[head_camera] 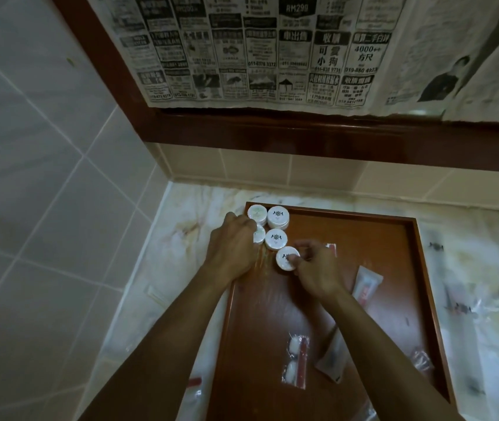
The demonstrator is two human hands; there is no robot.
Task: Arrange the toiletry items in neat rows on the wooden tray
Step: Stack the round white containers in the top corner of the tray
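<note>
While both forearms reached in from the near edge, the wooden tray, a smooth reddish-brown rectangle with a raised rim, lay on a pale marble counter. Nearest on it lay one clear packet holding two white cotton balls and a red stick, and just right of it one flat grey sachet. Farther up lay one white tube, soft and crinkled. The right hand pinched one round white disc by its edge. The left hand lay curled, fingers together, over another disc at the tray's left rim. Beyond stood three more discs: one beside it and two in the far corner, making five. Newspaper hung on the wall behind.
</note>
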